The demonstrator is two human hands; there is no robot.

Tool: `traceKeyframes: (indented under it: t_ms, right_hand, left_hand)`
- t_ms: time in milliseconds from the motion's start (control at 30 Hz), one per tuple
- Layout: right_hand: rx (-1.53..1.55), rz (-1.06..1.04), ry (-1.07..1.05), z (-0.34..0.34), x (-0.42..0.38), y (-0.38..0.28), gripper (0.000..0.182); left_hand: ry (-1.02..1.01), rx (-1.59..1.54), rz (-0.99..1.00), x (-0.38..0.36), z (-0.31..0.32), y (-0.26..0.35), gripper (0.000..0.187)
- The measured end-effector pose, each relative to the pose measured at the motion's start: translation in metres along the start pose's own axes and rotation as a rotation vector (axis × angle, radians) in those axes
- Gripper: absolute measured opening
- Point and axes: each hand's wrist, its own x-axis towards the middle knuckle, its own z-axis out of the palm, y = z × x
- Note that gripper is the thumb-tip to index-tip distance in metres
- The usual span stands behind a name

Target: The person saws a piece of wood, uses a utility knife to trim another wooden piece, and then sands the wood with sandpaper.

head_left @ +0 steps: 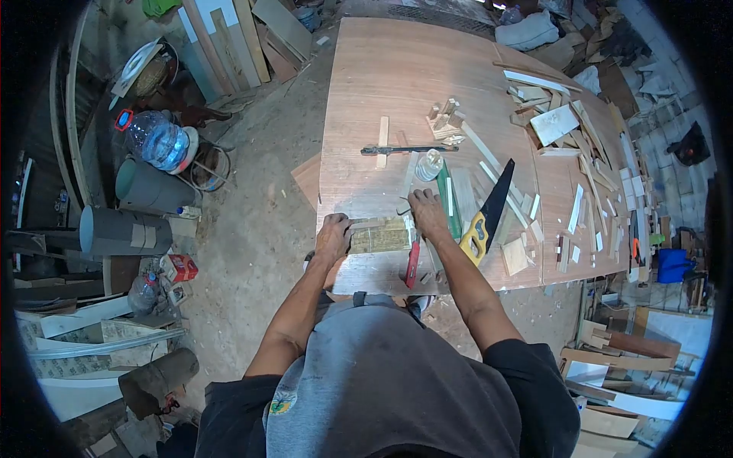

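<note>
A wooden block (pixel 379 238) with a rough, streaked top lies near the front edge of the table. Along its far side runs a thin wooden strip (pixel 369 223). My left hand (pixel 334 237) is closed on the left end of this strip. At the block's far right corner is my right hand (pixel 427 213), fingers curled down; what they hold is hidden. A small thin dark piece (pixel 404 204) shows beside those fingers. Just right of the block lies a red utility knife (pixel 413 264). A handsaw (pixel 475 238) with a yellow handle rests right of my right forearm.
Beyond my hands on the table (pixel 397 69) are a bar clamp (pixel 408 150) across a wooden slat, a clear round container (pixel 429 166) and a small wooden assembly (pixel 447 120). Offcuts (pixel 555 122) pile up at the right. A large water bottle (pixel 156 141) stands left.
</note>
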Motion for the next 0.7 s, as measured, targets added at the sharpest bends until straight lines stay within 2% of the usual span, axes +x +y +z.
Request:
traceKeyframes:
  t_ms: [200, 267, 400, 467, 533, 567, 700]
  right_hand:
    - [0.192, -0.069, 0.138, -0.035, -0.031, -0.033, 0.025]
    - [0.262, -0.222, 0.116, -0.037, -0.040, -0.051, 0.026]
    - [0.190, -0.211, 0.040, -0.012, -0.042, -0.085, 0.025]
    - [0.214, -0.185, 0.088, -0.002, -0.039, -0.094, 0.025]
    - [0.270, -0.219, 0.073, 0.005, -0.034, -0.101, 0.016]
    - [0.274, -0.224, 0.072, 0.008, -0.032, -0.104, 0.016]
    - [0.265, -0.253, 0.053, 0.011, -0.025, -0.111, 0.015]
  left_hand:
    - [-0.012, 0.014, -0.017, -0.002, -0.003, -0.011, 0.022]
    - [0.000, 0.031, -0.007, -0.003, -0.004, -0.018, 0.022]
    - [0.038, -0.003, 0.019, -0.004, -0.017, -0.008, 0.027]
    - [0.072, 0.005, 0.045, -0.009, -0.024, -0.004, 0.030]
    - [0.037, -0.084, -0.002, -0.019, -0.028, -0.002, 0.031]
    - [-0.044, -0.184, -0.041, -0.023, -0.028, 0.000, 0.030]
    - [-0.058, -0.106, -0.038, -0.034, -0.017, 0.002, 0.026]
